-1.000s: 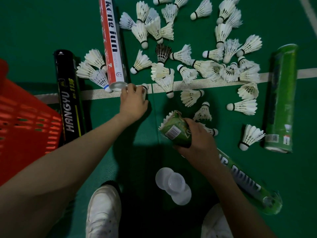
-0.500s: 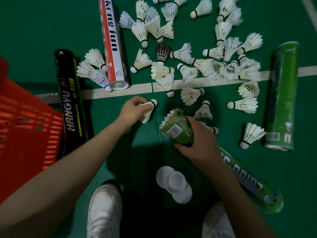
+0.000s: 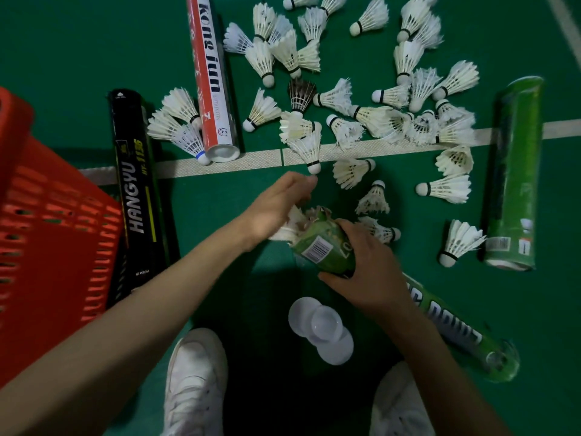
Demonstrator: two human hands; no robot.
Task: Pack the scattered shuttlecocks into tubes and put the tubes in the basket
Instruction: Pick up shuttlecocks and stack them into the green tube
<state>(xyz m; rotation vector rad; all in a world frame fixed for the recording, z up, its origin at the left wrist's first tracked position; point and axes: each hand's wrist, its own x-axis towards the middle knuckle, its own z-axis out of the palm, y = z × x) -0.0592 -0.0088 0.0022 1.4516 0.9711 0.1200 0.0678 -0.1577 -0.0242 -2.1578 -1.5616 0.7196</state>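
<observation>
Directly ahead of the person's feet, the held green tube lies at a slant on the green court floor. Its open mouth points up and to the left, and its far end sits down at the right. The right hand grips this tube just behind the mouth, fingers over the upper side and thumb on the near side. White feathers show inside the mouth. The left hand is at the mouth, fingers curled round the held shuttlecock, whose feathers touch the tube's rim. Blur hides which end leads.

Just below the tube, translucent round caps lie overlapping on the floor.

The scattered shuttlecocks spread from just beyond the hands to the top edge. Most lie beyond the white line, several lie across it and a few lie on the near side. One dark-feathered shuttlecock sits among the white ones.

Three more tubes lie on the floor:
- The second green tube is at the far right, crossing the white line.
- The red-and-white tube, marked "Kong jun", is left of the pile, its near end at the line.
- The black tube, marked "HANGYU", is further left, crossing the line, just beside the red basket.

The basket stands at the left edge, partly out of view, and its contents cannot be told. The left shoe and the right shoe, both white, are at the bottom edge.
</observation>
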